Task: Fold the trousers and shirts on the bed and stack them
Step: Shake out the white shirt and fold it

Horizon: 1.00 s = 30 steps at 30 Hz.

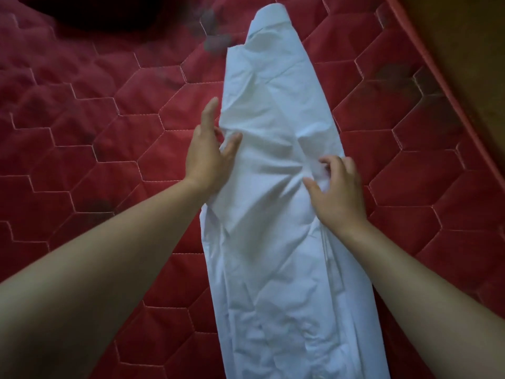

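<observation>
Your left hand rests straight-fingered on the white shirt lying on the red bed; your right hand pinches its right edge.

**Bedroom in a home**

A bed covered in red quilting with hexagon stitching fills the view. Its piped edge meets a brown surface at upper right. A white shirt lies on the bed.
</observation>
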{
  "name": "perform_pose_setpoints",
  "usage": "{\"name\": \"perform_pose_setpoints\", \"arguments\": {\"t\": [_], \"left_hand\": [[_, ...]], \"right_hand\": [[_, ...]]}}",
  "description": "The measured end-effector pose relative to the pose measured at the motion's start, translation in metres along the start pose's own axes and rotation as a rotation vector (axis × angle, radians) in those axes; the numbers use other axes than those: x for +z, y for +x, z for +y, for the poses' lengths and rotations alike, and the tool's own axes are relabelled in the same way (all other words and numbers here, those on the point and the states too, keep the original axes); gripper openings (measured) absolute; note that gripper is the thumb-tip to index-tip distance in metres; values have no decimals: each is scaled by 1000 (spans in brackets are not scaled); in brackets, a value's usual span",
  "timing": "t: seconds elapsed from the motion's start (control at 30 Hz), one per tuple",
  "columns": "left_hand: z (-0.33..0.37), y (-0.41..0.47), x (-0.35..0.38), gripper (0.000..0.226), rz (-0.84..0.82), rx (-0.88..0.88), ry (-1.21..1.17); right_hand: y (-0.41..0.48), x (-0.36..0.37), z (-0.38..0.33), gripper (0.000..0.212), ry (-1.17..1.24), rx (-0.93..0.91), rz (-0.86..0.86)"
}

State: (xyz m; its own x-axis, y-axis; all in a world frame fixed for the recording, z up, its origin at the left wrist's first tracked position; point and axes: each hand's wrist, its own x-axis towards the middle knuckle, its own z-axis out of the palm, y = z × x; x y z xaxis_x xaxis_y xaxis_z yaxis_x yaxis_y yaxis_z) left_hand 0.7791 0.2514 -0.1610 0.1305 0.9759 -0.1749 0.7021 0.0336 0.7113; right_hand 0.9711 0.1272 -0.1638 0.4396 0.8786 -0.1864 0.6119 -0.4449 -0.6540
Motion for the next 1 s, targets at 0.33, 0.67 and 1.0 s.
{"name": "perform_pose_setpoints", "arguments": {"t": [0.33,0.67,1.0], "left_hand": [[25,41,-14,33,85,145,98],[5,-19,-24,64,-79,201,615],[-30,-181,0,89,37,-391,188]], "right_hand": [[11,3,-25,73,172,81,-93],[-13,36,-31,73,-311,-87,-88],[-102,4,17,93,22,93,-25]]}}
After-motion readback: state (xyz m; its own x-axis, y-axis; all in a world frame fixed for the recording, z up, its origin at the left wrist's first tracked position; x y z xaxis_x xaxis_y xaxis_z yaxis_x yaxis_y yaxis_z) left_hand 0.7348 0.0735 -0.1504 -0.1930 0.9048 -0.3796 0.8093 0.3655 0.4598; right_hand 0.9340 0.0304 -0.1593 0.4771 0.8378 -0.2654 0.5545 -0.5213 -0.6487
